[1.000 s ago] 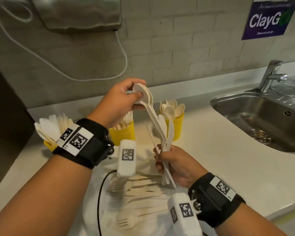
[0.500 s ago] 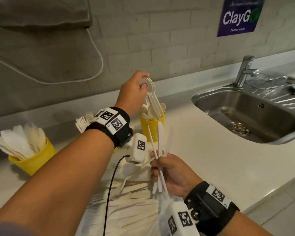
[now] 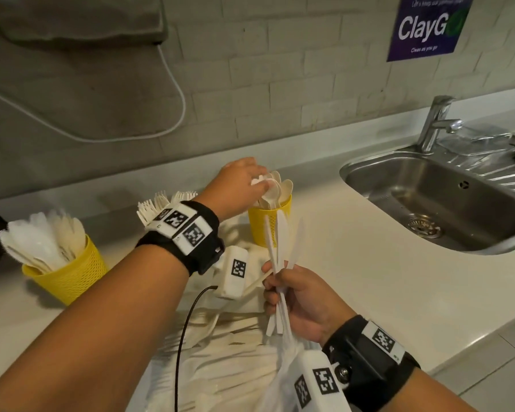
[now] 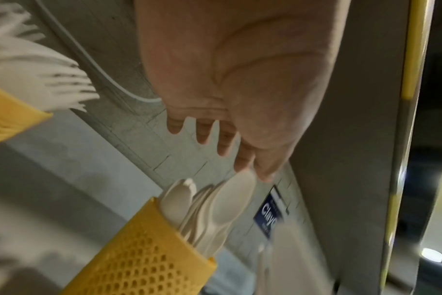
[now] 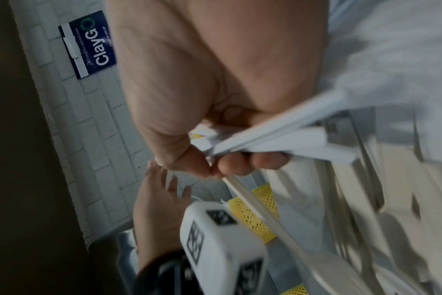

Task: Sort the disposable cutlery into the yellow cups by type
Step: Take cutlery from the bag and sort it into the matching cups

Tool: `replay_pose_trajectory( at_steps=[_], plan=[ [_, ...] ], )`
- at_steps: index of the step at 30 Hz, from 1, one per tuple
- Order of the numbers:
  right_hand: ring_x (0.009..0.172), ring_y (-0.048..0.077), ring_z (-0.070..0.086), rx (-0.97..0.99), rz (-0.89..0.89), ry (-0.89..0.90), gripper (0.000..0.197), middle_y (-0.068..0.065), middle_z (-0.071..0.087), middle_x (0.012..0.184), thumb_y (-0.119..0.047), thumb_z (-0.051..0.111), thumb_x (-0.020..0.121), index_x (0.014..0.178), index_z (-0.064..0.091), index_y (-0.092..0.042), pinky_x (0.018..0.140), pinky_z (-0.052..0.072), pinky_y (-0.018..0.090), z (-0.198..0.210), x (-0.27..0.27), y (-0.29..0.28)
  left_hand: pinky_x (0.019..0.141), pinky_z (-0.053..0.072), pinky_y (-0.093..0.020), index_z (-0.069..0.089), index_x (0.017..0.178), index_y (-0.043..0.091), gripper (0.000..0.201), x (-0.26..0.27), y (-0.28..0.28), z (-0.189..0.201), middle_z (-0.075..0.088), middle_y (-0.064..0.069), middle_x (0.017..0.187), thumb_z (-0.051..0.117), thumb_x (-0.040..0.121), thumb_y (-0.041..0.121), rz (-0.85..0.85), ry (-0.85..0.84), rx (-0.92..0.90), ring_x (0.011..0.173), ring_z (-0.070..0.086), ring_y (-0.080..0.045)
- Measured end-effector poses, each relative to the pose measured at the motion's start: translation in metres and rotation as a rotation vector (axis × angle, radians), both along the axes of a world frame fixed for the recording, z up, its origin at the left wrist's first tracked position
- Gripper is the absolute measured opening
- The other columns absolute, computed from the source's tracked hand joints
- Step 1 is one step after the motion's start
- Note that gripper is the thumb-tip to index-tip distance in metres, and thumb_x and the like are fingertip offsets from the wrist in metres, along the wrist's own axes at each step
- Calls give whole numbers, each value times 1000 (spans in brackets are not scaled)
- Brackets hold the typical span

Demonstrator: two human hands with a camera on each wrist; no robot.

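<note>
Knives (image 3: 283,257) are what I have in my right hand (image 3: 305,301): a small bundle of white plastic ones, blades up and fanned a little, long axis near upright and leaning slightly away from me. The fingers are curled round the handles, and the right wrist view shows the same clamp on the handle ends.

My left hand (image 3: 241,179) hangs over the spoon cup (image 3: 257,224) at the far middle of the counter (image 3: 369,278). From the head view I cannot tell whether it grips anything; in the left wrist view the fingers (image 4: 202,135) are straight and spread just above the spoons (image 4: 222,201), holding nothing.

The relation that matters, as I judge it: the knife cup (image 3: 69,275) stands at the near left, well apart from the bundle, with my left forearm lying between them. The fork cup (image 3: 161,203) sits behind the left wrist, mostly hidden. The right hand would have to cross over the left arm to reach the knife cup; the left hand is on the better side. I would pass the bundle across, or clear the left arm first, then lower the knives handle-first, axis kept upright. More unsorted cutlery (image 3: 220,367) lies on the near counter.
</note>
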State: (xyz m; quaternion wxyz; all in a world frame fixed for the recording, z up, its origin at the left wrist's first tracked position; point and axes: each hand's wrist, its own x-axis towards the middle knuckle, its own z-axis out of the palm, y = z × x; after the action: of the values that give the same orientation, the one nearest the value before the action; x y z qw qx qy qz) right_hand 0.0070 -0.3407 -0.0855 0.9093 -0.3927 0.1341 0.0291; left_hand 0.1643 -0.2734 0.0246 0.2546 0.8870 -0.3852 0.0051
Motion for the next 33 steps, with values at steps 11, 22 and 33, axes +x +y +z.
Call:
replay_pose_trajectory(
  at_steps=[11, 22, 33],
  plan=[
    [44, 14, 39, 221, -128, -113, 15, 3, 46, 57, -3, 43, 70, 75, 52, -15, 49, 35, 25, 25, 21, 8, 58, 52, -21, 60, 100, 12, 15, -66, 178, -39, 61, -11, 93, 54, 90, 2, 445, 724, -600, 73, 58, -18],
    [43, 17, 43, -64, 229, -67, 18, 12, 57, 65, 4, 41, 81, 81, 54, -9, 50, 36, 27, 16, 16, 70, 45, 45, -15, 56, 82, 9, 12, -82, 157, -39, 57, -5, 71, 50, 92, 9, 402, 954, -1119, 53, 55, -7],
    [47, 16, 44, -178, 179, -40, 21, 9, 58, 64, 5, 40, 87, 90, 56, -8, 54, 36, 28, 32, 22, 68, 48, 41, -16, 56, 87, 15, 16, -57, 125, -2, 64, -3, 84, 44, 93, 6, 353, 484, -999, 65, 52, -11]
  ],
)
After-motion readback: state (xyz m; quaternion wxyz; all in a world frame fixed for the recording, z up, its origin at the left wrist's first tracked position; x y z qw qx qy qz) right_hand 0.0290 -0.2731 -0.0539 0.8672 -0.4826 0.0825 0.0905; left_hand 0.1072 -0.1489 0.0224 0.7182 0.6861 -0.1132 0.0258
